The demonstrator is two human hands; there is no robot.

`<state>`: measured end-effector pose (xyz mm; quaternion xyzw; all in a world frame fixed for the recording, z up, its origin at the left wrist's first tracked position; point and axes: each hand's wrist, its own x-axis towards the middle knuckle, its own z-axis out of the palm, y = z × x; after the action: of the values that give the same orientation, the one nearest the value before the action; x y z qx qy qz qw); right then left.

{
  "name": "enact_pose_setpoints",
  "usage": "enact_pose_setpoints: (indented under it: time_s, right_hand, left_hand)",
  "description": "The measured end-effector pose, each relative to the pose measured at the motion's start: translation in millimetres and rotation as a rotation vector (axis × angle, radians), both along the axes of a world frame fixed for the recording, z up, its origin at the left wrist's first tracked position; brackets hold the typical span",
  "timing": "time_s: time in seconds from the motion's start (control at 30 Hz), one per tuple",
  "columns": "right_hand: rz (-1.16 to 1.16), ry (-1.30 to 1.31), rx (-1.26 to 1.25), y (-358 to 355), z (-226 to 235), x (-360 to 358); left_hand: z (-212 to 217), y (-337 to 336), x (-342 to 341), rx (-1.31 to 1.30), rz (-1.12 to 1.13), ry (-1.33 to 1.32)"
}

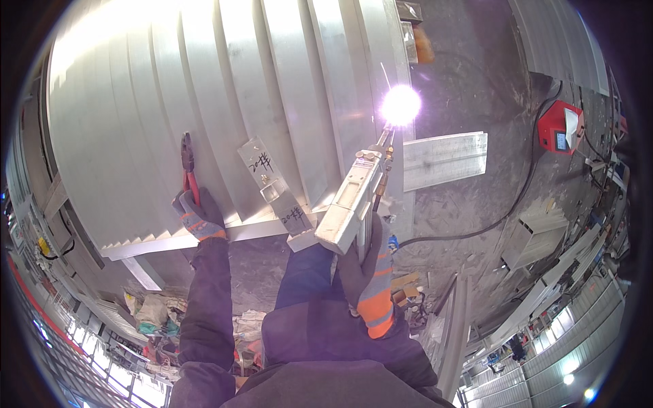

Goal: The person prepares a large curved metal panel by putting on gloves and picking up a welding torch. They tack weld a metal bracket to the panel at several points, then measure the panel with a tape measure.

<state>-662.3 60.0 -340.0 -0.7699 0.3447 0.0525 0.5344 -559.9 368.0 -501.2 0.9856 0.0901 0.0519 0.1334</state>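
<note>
Gripping a pair of red-handled pliers point(191, 185), the gloved left hand point(201, 214) is at the near left edge of a ribbed metal panel point(129, 156), fingers wrapped around the handles and the dark pliers head pointing to the far side; whether the tool touches the panel, I cannot tell. The gloved right hand point(365, 262) is closed around the handle of a pale, boxy welding torch point(350, 204), which slants from near the person's legs toward the far right. A bright white-violet flare point(401, 105) glows at the torch's far end, by the right edge of the panel, and hides the very tip. Just right of the torch, nearer than the flare, a flat metal strip point(445, 161) sticks out sideways from the panel's edge. Between the two hands, a metal piece with black handwriting point(290, 216) lies near the panel's near edge, a small metal block point(271, 190) beside the writing. Farther right, a red machine point(554, 129) with a small screen stands on the grey floor point(469, 81), and a black cable point(469, 235) curves across from beside the right hand toward it.
</note>
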Motion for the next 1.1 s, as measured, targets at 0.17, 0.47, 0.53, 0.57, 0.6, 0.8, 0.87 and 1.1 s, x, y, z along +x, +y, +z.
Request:
enact_pose_setpoints:
  time_s: [0.17, 0.47, 0.53, 0.57, 0.6, 0.8, 0.87, 1.1]
  right_hand:
    - [-0.007, 0.035, 0.029, 0.7, 5.2, 1.4]
    - [-0.017, 0.13, 0.071, 1.2, 5.3, -6.1]
    - [-0.002, 0.117, 0.083, 0.6, 4.1, -10.8]
    - [0.016, 0.098, 0.09, -0.5, 3.5, -15.1]
    - [0.0, 0.115, 0.126, -2.7, 3.7, -21.2]
    - [0.017, 0.086, 0.215, -45.4, 20.3, -87.8]
    - [-0.048, 0.213, 0.273, -68.5, 27.2, -103.4]
    - [-0.23, 0.171, 0.74, -155.9, 63.5, -89.6]
  left_hand:
    - [1.0, -2.6, 1.0, -0.041, 0.069, 0.035]
    - [-1.5, 1.1, 0.5, -0.011, 0.011, 0.007]
    - [-1.8, 1.3, 0.4, -0.017, 0.018, 0.008]
    - [-1.8, 1.6, 0.3, -0.022, 0.019, 0.01]
    - [-1.8, 1.8, 0.4, -0.012, -0.005, -0.005]
    - [-4.5, 2.9, -1.3, 0.001, -0.033, -0.052]
    - [-6.2, 2.6, -1.8, -0.004, -0.007, -0.045]
    - [-2.0, -4.1, 0.1, 0.021, -0.003, -0.024]
